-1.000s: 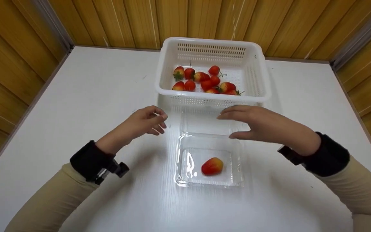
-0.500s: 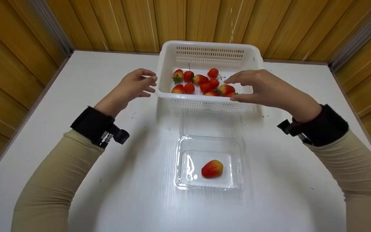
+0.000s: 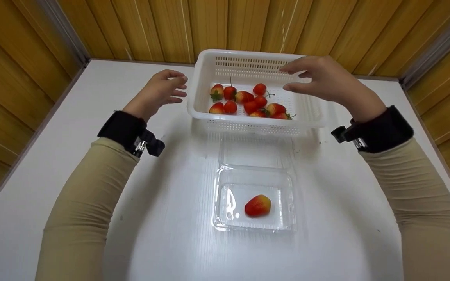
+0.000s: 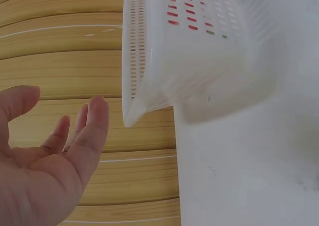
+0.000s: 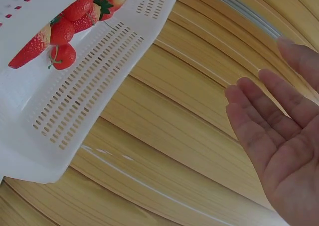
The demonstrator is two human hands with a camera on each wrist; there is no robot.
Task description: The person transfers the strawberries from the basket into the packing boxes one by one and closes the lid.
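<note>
Head view: left hand [image 3: 162, 90] hovers just beside left rim of white basket [image 3: 309, 113], fingers loosely spread, holding nothing. Right hand [image 3: 320, 78] hangs above basket's far right corner, fingers relaxed, nothing held. Strawberries [image 3: 248, 101] lie clustered on basket floor. Basket sits at far side of white counter [image 3: 92, 117], against wooden wall. Clear plastic tray [image 3: 225, 183] lies nearer on counter, lid folded back, single strawberry [image 3: 258, 205] inside. Wrist views: both palms bare, fingers straight, apart from basket wall.
</note>
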